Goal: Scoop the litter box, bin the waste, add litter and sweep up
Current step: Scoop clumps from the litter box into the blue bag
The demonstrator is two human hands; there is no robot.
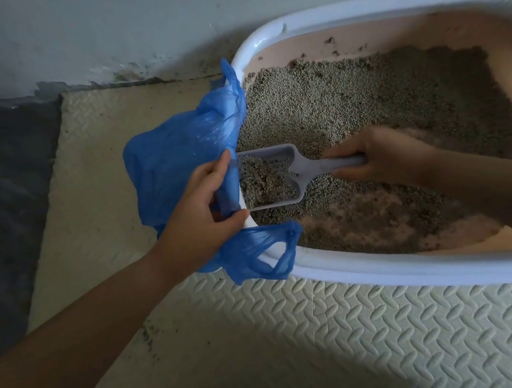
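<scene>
Both hands are busy, each with its own job. My left hand (207, 206) has thumb and curled fingers closed around the edge of the blue bag (170, 146). It holds the plastic against the white rim of the litter box (388, 270), so the bag's mouth sits right at the box's left end and the waste has almost no gap to cross. One bag handle droops over the rim just below my wrist.

My right hand (370, 159) is wrapped fully around the handle of the grey scoop (268, 176), with the fingers closed tight. The scoop's pan is heaped with granules and points toward the bag, low over the litter (349, 100) and just beside my left thumb. I judge that keeping it low lets any spill drop back into the box instead of onto the ribbed foam mat (333, 346) underneath.

Bare pink floor shows along the near side of the box, so the litter looks thin there. I take this as the binning step, with topping up and sweeping not yet done.
</scene>
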